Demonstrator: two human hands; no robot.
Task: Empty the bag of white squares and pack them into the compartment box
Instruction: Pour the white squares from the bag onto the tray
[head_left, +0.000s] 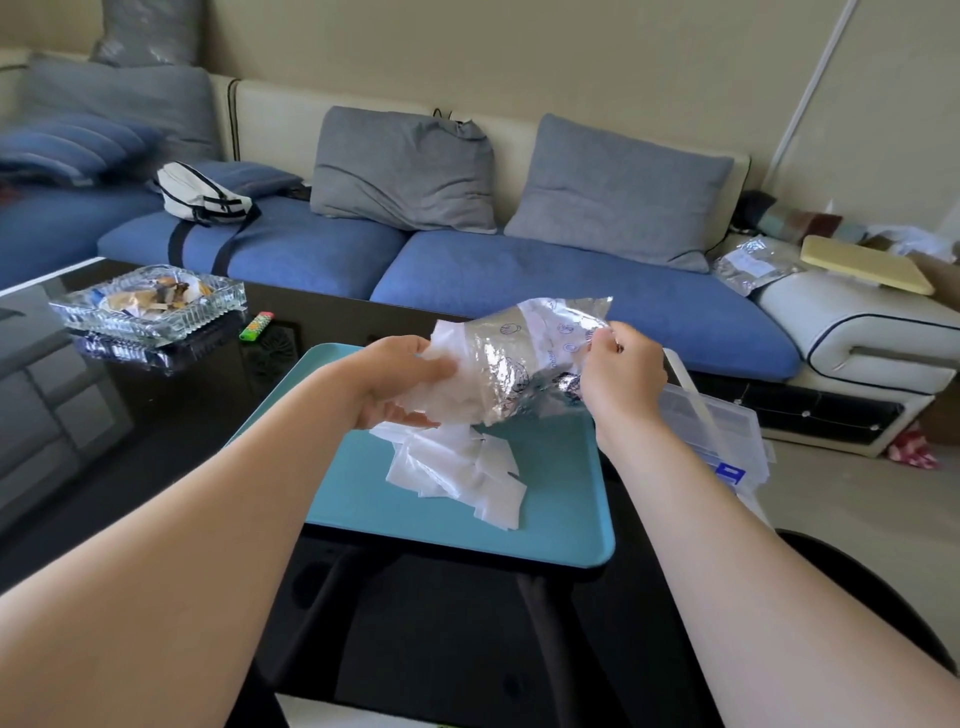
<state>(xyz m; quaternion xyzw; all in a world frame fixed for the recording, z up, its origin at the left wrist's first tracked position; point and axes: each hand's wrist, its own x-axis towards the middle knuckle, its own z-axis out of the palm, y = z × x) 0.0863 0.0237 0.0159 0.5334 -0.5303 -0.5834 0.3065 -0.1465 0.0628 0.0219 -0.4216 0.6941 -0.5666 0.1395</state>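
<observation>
A crinkled silver foil bag (524, 358) hangs tipped over the teal tray (561, 519), its mouth pointing left and down. My right hand (618, 384) grips the bag's closed far end. At the mouth, my left hand (400, 379) holds a clump of white squares coming out of the bag. A loose heap of white squares (457, 473) lies on the tray just below. The clear plastic compartment box (711, 426) sits to the right of the tray, partly hidden behind my right forearm.
The tray rests on a glossy black coffee table (171, 415). A glass ashtray (150, 306) and a green lighter (256, 326) stand at the table's far left. A blue sofa (519, 280) with grey cushions runs behind, and another foil bag (753, 265) lies on its right end.
</observation>
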